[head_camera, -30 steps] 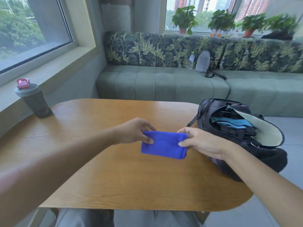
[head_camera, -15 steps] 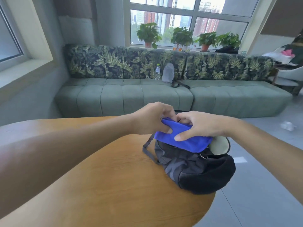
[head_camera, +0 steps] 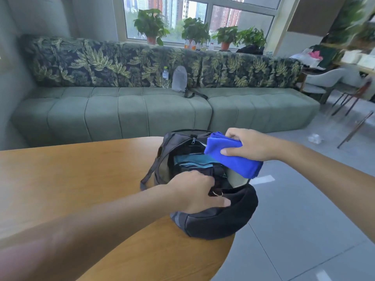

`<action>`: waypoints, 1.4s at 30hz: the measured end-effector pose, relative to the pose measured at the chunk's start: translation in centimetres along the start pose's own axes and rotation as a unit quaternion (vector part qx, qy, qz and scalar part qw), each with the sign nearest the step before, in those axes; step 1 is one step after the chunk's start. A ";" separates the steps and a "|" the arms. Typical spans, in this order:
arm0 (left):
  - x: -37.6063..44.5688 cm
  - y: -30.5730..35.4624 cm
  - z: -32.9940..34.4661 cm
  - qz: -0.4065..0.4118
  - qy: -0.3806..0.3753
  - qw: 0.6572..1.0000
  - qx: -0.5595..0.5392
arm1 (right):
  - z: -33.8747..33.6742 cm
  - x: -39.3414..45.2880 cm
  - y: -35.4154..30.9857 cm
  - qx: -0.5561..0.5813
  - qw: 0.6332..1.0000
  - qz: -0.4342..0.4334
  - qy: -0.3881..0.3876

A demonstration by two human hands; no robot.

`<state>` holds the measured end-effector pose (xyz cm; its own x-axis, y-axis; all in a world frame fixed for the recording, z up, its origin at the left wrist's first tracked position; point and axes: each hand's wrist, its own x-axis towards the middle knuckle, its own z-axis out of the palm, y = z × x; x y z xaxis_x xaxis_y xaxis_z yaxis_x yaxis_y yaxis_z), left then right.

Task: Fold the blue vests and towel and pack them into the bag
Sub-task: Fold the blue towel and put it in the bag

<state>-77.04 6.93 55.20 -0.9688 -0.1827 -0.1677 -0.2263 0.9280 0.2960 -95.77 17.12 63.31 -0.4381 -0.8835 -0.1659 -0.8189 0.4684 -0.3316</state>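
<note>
The right hand point(head_camera: 250, 146) grips the folded blue towel point(head_camera: 233, 157) over the open black backpack point(head_camera: 205, 191) on the wooden table point(head_camera: 71, 179); below it, the left hand point(head_camera: 194, 191) clutches the backpack's near rim, folded teal vests point(head_camera: 192, 160) just beyond its fingers

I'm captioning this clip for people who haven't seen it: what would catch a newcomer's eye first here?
The bright blue towel, folded and gripped by the right hand, held over the open black bag at the table's near right edge. Next, the left hand gripping the bag's front rim, with teal fabric already showing inside. Behind runs a long green sofa with a leaf-print back, below potted plants at the window.
</note>
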 end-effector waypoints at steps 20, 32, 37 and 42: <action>-9.0 -0.7 4.5 0.171 0.007 0.982 0.084 | 9.3 -1.2 -4.8 0.313 0.944 0.057 -0.092; -13.5 0.0 5.9 0.217 0.008 0.973 0.078 | 13.2 -3.8 -8.9 0.095 0.961 -0.021 -0.259; -14.9 0.2 5.6 0.204 -0.006 0.977 0.056 | 16.1 -4.2 -9.9 -0.156 0.938 -0.087 -0.296; -15.9 0.3 5.0 0.216 -0.026 0.972 0.087 | 16.6 -4.6 -9.9 -0.322 0.864 -0.068 -0.382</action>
<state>-61.24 11.73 53.28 -0.9620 0.2488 -0.1127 0.2254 0.9562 0.1867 -79.46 16.38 51.93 -0.1503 -0.5648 -0.8114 -0.9877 0.0504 0.1479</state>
